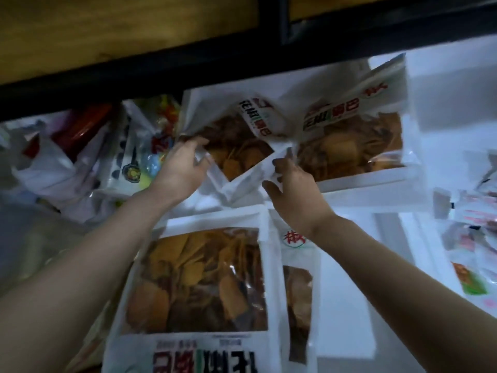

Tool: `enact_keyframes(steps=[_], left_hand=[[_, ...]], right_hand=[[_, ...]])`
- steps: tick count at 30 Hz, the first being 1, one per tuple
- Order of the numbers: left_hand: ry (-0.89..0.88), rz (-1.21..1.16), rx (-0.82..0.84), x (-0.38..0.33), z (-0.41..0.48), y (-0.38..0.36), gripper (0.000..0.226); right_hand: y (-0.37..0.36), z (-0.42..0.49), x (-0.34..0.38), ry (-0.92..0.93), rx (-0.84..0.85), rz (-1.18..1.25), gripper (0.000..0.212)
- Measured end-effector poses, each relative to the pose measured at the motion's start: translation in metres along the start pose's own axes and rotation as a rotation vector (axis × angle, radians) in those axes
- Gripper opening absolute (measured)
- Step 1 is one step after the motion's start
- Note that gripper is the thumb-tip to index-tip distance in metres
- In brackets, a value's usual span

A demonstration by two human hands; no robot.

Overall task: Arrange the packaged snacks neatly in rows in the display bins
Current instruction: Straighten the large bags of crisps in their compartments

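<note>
- The left hand point(185, 165) curls its fingers round the left edge of a tilted snack bag point(236, 146). The right hand point(293, 192) pinches that bag's lower corner between thumb and fingers.
- The bag lies skewed, and its label end overlaps a second bag point(349, 141) just to its right.
- To do the step well, the person should probably turn the bag until its edges run parallel with the second bag. It can then be laid flat beside that bag, not on it, with the window up and the label facing the same way.
- Gripping the sealed edges rather than the window seems wise, as the chips look brittle.
- Two more bags point(199, 278) lie nearer the person than the held bag, and it should be lifted clear of them rather than dragged.
- The bag's top is blurred below the dark shelf rail point(242, 57).
- The white bin wall point(382, 184), to the bag's lower right, is hard to trace.
- The packets point(80, 157) left of the bag are too blurred to identify.
</note>
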State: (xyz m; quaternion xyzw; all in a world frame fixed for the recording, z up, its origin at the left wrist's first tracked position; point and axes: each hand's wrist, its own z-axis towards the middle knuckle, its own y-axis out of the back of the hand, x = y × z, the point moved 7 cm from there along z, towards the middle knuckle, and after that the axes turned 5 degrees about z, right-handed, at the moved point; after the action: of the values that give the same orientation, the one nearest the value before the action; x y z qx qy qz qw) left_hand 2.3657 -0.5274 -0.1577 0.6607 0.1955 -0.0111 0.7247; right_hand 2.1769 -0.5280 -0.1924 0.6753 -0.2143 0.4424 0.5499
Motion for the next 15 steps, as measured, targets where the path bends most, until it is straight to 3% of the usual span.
enact_keyframes(steps=[5, 15], left_hand=[[0.045, -0.045, 0.006, 0.024, 0.016, -0.014, 0.05], [0.116, -0.123, 0.108, 0.049, 0.054, -0.029, 0.053]], right_hand=[[-0.04, 0.026, -0.009, -0.165, 0.167, 0.057, 0.048], [-0.053, 0.032, -0.021, -0.229, 0.153, 0.377, 0.052]])
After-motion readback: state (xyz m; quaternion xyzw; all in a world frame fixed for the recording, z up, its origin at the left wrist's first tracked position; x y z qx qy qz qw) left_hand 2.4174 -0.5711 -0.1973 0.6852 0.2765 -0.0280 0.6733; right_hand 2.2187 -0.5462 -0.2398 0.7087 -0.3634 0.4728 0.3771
